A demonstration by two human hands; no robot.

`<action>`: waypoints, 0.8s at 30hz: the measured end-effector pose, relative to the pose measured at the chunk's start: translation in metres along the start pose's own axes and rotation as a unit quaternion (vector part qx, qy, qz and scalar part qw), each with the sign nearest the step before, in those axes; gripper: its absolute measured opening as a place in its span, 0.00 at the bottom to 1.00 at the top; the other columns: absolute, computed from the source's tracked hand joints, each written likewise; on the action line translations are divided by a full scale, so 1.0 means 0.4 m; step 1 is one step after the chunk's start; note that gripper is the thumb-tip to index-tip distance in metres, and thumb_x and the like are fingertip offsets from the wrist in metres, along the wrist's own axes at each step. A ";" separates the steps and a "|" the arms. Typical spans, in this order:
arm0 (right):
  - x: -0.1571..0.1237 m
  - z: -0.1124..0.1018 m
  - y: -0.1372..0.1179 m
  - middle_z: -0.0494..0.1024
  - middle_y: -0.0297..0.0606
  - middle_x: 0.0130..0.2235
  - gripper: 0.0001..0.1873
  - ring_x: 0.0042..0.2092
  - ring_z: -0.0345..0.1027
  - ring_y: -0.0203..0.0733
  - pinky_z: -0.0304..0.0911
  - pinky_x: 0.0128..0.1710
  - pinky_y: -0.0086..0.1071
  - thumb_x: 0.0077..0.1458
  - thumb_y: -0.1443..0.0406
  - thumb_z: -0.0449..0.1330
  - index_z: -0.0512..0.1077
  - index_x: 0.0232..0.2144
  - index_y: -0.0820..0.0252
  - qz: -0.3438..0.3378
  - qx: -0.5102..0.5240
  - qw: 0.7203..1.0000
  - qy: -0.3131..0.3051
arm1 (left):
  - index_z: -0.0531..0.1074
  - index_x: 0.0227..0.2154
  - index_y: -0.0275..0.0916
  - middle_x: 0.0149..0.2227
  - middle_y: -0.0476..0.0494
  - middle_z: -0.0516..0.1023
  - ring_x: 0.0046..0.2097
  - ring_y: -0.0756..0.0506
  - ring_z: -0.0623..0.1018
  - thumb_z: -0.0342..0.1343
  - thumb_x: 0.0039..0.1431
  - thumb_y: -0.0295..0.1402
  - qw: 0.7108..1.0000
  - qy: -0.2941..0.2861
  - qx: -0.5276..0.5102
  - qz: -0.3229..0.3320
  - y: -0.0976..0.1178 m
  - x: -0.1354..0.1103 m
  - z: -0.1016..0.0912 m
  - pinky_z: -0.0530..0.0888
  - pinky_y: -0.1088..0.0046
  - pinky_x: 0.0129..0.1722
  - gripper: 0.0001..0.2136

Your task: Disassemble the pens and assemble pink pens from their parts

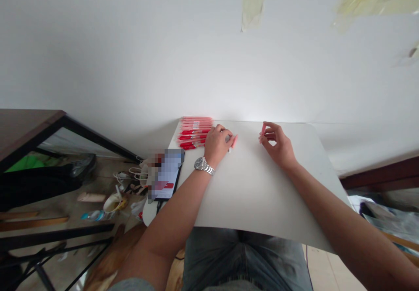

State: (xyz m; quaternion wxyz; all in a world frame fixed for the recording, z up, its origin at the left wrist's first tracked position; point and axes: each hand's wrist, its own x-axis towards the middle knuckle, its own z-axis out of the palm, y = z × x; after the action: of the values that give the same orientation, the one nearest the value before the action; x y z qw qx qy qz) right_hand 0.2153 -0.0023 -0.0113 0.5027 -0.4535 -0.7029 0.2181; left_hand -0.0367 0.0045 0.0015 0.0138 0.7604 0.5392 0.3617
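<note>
My left hand, with a metal watch on its wrist, is closed around a pink pen part. A small white bit shows just under it. The rest of what that hand holds is hidden behind the fingers. Across a gap to the right, my right hand pinches a short pink pen part upright between thumb and fingers. Beside my left hand, a row of pink and red pens lies side by side at the table's back left; the hand covers some of their right ends.
The white table stands against a white wall. A phone with a cable lies at its left edge. A dark-framed table stands to the left, with a cup and a bottle on the floor.
</note>
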 end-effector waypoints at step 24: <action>0.000 -0.002 -0.006 0.79 0.40 0.45 0.26 0.40 0.79 0.45 0.77 0.43 0.43 0.63 0.53 0.62 0.66 0.61 0.51 0.006 -0.006 1.000 -0.011 | 0.75 0.29 0.43 0.39 0.39 0.74 0.46 0.36 0.72 0.64 0.61 0.35 0.989 -0.017 0.131 -0.064 0.018 -0.003 -0.022 0.67 0.55 0.46 0.07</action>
State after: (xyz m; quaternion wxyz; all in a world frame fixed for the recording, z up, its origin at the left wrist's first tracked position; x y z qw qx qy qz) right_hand 0.2151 -0.0035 -0.0092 0.4907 -0.4583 -0.7070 0.2220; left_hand -0.0360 -0.0030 0.0104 -0.0540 0.7255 0.6292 0.2735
